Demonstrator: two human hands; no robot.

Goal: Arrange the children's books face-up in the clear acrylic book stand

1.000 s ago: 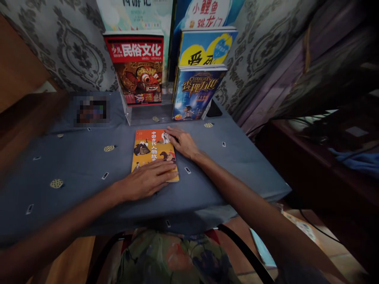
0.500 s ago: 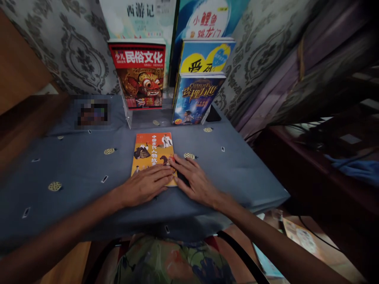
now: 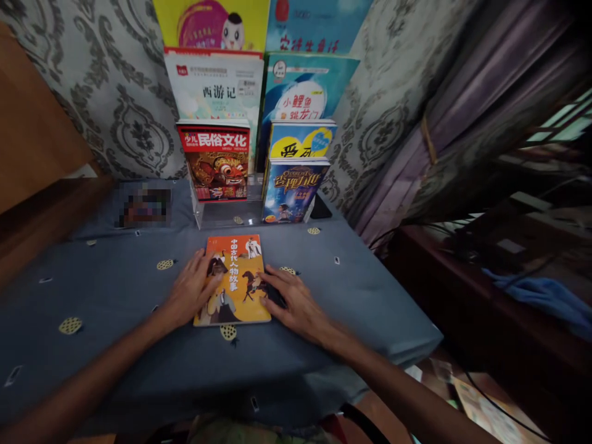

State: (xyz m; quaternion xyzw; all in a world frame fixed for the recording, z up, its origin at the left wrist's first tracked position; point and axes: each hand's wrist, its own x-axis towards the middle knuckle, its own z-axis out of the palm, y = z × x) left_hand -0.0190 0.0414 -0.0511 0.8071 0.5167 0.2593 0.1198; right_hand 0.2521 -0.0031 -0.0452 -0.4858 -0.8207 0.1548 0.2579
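An orange book (image 3: 235, 277) with a horse and figures on its cover lies flat on the blue cloth of the table (image 3: 115, 308). My left hand (image 3: 189, 290) rests on the book's left edge, fingers stretched out and spread. My right hand (image 3: 291, 302) lies at the book's right edge, fingers flat and touching the cover. Neither hand grips the book.
A clear tiered stand (image 3: 222, 209) at the back holds several upright books, a red one (image 3: 216, 159) and a dark blue one (image 3: 293, 191) in front. Patterned wallpaper is behind. A dark wooden unit (image 3: 485, 271) with cables and a blue cloth stands to the right.
My left hand slid from the book's lower part to its left edge. My right hand moved from the book's top right corner down to its right edge. The view tilted up.
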